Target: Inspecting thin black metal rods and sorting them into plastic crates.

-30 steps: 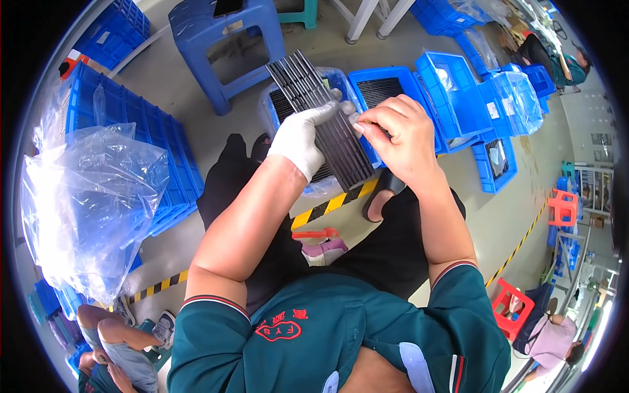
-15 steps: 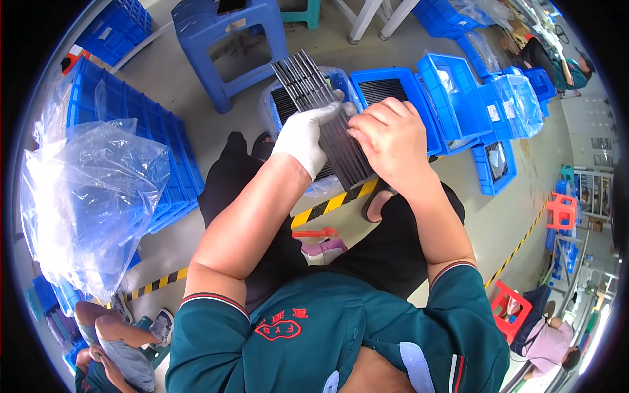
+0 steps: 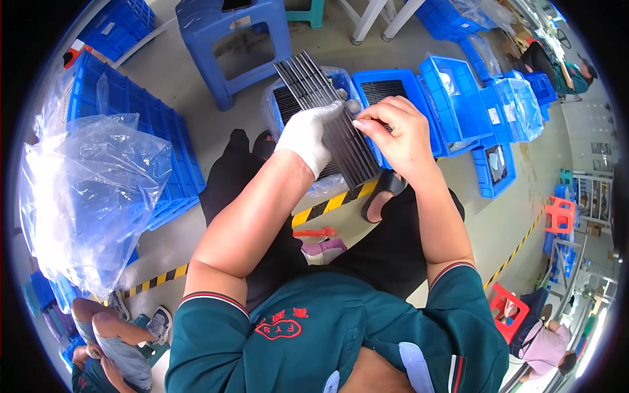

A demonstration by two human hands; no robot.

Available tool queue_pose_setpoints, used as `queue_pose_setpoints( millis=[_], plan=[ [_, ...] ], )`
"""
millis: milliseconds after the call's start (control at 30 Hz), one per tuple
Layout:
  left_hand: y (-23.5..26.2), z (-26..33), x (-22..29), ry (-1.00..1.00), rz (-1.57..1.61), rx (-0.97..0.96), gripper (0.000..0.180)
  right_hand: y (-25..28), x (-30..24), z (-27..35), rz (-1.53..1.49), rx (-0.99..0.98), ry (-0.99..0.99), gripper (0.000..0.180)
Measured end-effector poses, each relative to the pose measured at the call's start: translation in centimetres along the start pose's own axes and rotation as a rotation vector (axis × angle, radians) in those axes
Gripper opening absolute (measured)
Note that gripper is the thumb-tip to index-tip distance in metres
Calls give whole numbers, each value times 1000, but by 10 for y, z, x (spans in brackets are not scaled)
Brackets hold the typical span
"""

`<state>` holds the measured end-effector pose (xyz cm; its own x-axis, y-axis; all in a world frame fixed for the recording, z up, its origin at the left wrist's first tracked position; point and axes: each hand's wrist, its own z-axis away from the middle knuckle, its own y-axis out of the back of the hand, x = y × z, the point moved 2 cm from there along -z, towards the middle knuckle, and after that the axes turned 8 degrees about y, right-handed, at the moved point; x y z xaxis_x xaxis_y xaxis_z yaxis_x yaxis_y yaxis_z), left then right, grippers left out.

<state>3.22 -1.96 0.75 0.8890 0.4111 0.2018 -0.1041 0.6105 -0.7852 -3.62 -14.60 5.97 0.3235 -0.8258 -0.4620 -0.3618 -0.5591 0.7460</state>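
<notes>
Our gloved left hand (image 3: 306,134) grips a stack of dark ribbed strips (image 3: 331,118) from below, w/ palm side hidden. Right hand (image 3: 396,131) pinches the stack's right edge, fingers (image 3: 367,122) clenched. Beyond, blue bins (image 3: 458,85) under plastic, contents hard to make out.

Just one view here, a head-worn fisheye looking steeply down over the person's own chest. Both forearms come in from 6 o'clock and the hands sit close, just above centre. Floor (image 3: 196,85) edges curve toward the rim.
</notes>
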Motion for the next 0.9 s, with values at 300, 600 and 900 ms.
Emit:
queue_pose_setpoints(
  millis=[300,600,900],
  plan=[
    [8,-8,0,-32,-9,0,16,-6,-22,-3,342,13,330,8],
    [6,-4,-2,-37,-14,10,17,-7,-14,-2,261,-9,194,9],
    [0,0,-1,29,-5,41,18,-6,-1,-1,-61,-36,-40,9]
  ],
)
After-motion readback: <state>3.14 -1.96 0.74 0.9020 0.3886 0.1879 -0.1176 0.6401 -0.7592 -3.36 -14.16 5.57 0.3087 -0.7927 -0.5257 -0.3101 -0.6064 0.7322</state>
